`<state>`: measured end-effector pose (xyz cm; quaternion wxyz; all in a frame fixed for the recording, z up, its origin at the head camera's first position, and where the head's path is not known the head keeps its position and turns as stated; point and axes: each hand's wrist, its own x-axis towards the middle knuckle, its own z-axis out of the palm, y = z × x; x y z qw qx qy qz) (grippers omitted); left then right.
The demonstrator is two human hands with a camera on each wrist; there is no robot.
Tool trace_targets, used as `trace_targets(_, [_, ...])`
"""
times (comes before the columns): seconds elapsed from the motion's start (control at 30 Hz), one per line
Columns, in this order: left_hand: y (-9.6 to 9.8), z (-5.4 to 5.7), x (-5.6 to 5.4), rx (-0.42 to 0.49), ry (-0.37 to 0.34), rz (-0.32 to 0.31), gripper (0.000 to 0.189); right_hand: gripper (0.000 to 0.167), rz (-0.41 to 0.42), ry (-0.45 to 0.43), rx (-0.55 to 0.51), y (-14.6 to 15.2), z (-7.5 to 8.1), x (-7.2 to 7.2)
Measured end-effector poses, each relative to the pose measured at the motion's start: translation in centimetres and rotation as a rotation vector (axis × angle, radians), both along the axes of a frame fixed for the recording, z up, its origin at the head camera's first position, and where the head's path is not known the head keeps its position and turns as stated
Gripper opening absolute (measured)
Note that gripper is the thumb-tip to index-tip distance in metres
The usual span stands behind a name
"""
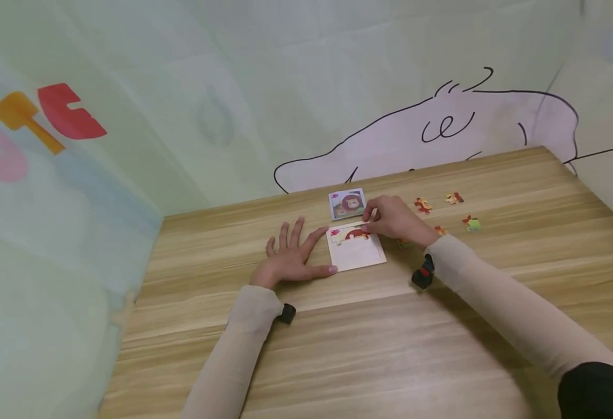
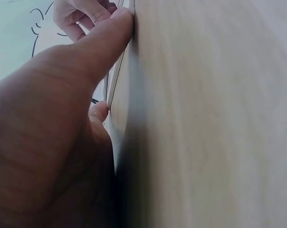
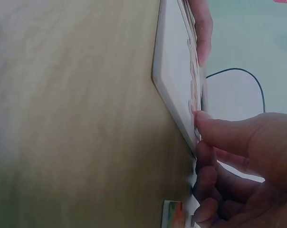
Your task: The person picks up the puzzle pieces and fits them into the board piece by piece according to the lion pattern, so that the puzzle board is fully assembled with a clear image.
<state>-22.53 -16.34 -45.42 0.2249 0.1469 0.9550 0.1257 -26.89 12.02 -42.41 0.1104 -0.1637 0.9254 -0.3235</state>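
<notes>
A white puzzle board (image 1: 356,255) lies on the table with joined puzzle pieces (image 1: 342,234) along its far side. My left hand (image 1: 292,256) is spread flat at the board's left, its thumb at the near corner and its index finger at the far one. At the far right corner, my right hand (image 1: 394,218) pinches a small puzzle piece, mostly covered by the fingertips. The right wrist view shows the right thumb (image 3: 224,130) over the board's surface, with the other fingers curled by its edge. Just beyond the board lies a lion picture card (image 1: 347,203).
Several loose puzzle pieces lie to the right, among them a red-brown one (image 1: 423,205), one with orange and white (image 1: 454,198) and a green one (image 1: 472,223). Another piece (image 1: 405,242) is partly under the right wrist. A printed cloth wall (image 1: 243,116) borders the table's back.
</notes>
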Motion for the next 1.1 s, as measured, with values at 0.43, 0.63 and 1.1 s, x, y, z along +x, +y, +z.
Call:
trace_targets(0.43, [0.4,-0.1,-0.1,-0.006,-0.013,-0.001,0.103,0.018,-0.021,0.05,-0.023,0.8,-0.5,0.3])
trace_targets(0.63, [0.3,0.1,0.1,-0.007,0.002,0.0,0.103,0.017,-0.052,0.074,-0.054,2.3,-0.1,0.0])
trace_targets(1.1, [0.2,0.0,0.0,-0.001,-0.001,0.003,0.102,0.027,-0.134,0.081,0.023,7.1,1.6,-0.8])
